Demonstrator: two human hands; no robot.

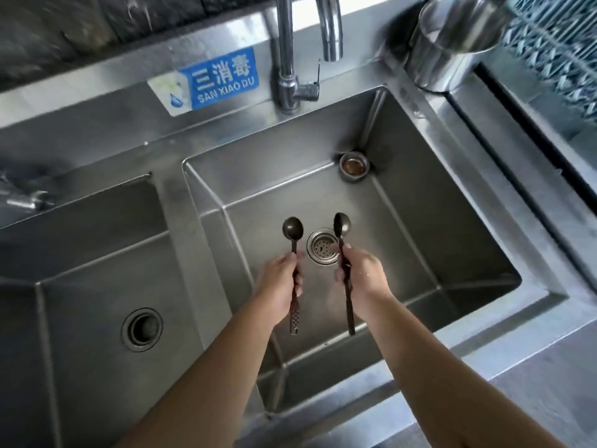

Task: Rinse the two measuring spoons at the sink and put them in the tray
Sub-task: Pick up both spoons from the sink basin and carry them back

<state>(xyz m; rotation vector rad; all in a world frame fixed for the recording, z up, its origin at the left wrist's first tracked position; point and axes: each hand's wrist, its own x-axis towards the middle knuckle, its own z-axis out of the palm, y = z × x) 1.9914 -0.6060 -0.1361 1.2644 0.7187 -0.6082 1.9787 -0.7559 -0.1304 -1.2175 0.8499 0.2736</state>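
Note:
Over the right steel sink basin (420, 240) I hold two dark long-handled measuring spoons, bowls pointing away from me. My left hand (281, 282) grips the handle of the left measuring spoon (292, 228), whose perforated end sticks out below the hand. My right hand (363, 274) grips the right measuring spoon (341, 223), which is turned partly on its side. Both bowls hover near the drain strainer (323, 246). The tap (329, 30) stands above at the back; no water runs from it. A blue grid tray (555, 50) lies at the far right.
A second basin (80, 286) with an open drain lies to the left. A steel cup (452, 43) stands on the counter right of the tap. An overflow pipe (353, 165) rises in the right basin's back corner. A blue sticker (213, 80) marks the backsplash.

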